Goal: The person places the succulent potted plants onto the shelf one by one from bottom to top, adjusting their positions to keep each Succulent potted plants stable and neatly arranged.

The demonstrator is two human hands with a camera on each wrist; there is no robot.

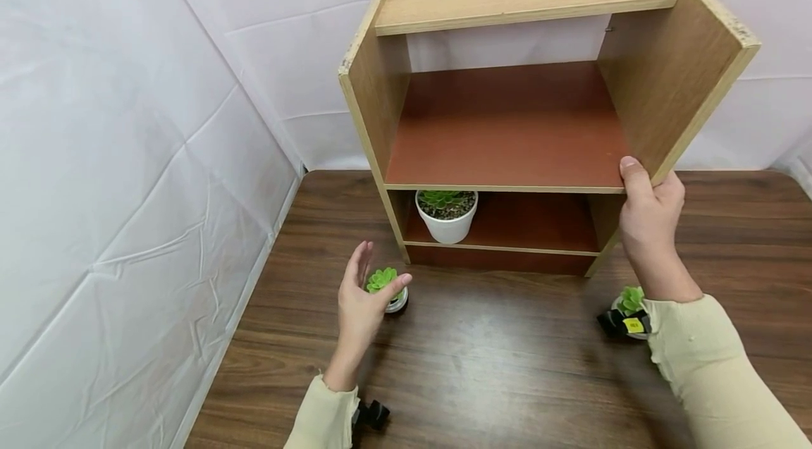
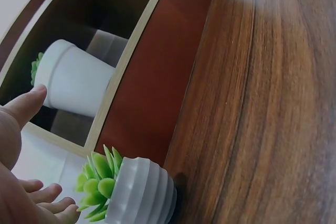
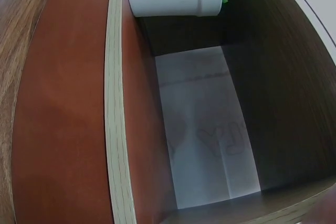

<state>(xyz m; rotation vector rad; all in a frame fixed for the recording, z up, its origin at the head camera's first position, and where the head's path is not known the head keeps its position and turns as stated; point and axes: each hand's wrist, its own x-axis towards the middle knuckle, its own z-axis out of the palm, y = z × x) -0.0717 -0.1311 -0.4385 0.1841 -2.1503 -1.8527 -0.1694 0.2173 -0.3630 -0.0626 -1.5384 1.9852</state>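
Note:
My left hand (image 1: 359, 311) has its thumb and fingers spread apart beside a small green succulent (image 1: 383, 280) in a ribbed white pot (image 2: 143, 192). That pot stands on the table at the front left of a wooden shelf unit (image 1: 507, 128). In the head view the hand hides part of the plant; I cannot tell if they touch. My right hand (image 1: 656, 213) grips the unit's right side panel, its thumb on the middle board's front corner. A larger potted plant in a smooth white pot (image 1: 449, 229) stands at the left of the lower compartment.
Another small green plant (image 1: 631, 299) stands on the table at the right, partly behind my right wrist's black strap. The brown wood-grain table (image 1: 495, 350) meets a white cloth wall (image 1: 139, 153) at the left. The unit's upper compartment has an open back.

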